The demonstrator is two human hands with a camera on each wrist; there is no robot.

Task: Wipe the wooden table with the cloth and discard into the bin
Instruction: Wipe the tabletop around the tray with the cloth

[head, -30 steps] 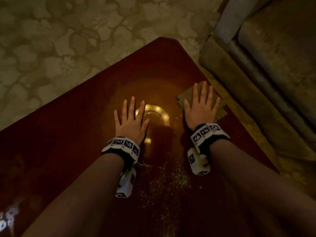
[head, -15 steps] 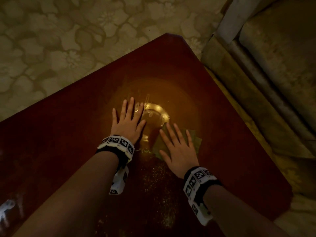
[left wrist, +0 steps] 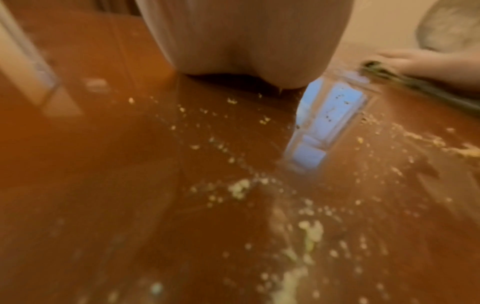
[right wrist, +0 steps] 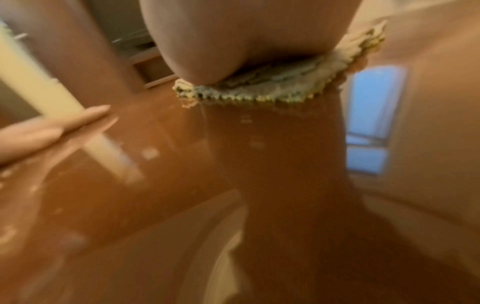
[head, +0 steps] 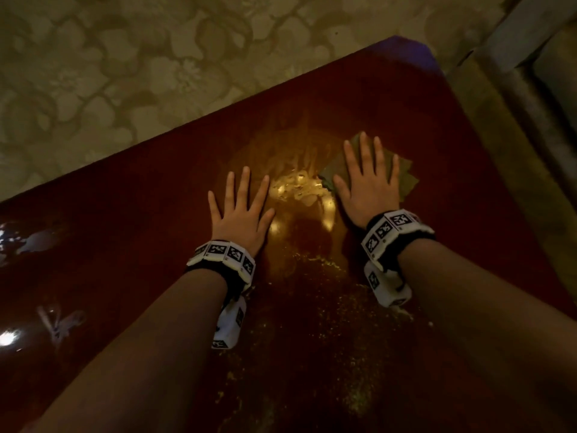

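While right hand (head: 368, 185) presses cloth (head: 406, 179) flat-fingered (left hand (head: 240, 214) splayed, holding nothing), wiping continues; crumbs (head: 331, 295), probably food, need sweeping across bench (head: 125, 232) next.

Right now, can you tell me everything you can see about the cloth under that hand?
The cloth is a small, dull green rag that looks soft and woven, with a frayed, zigzag edge. It lies flat on the shiny reddish wooden table, toward its right side, beside a bright reflection. The right hand presses down on it with straight, spread fingers, covering most of it, so only its edges peek out. Pale crumbs cling to one corner.
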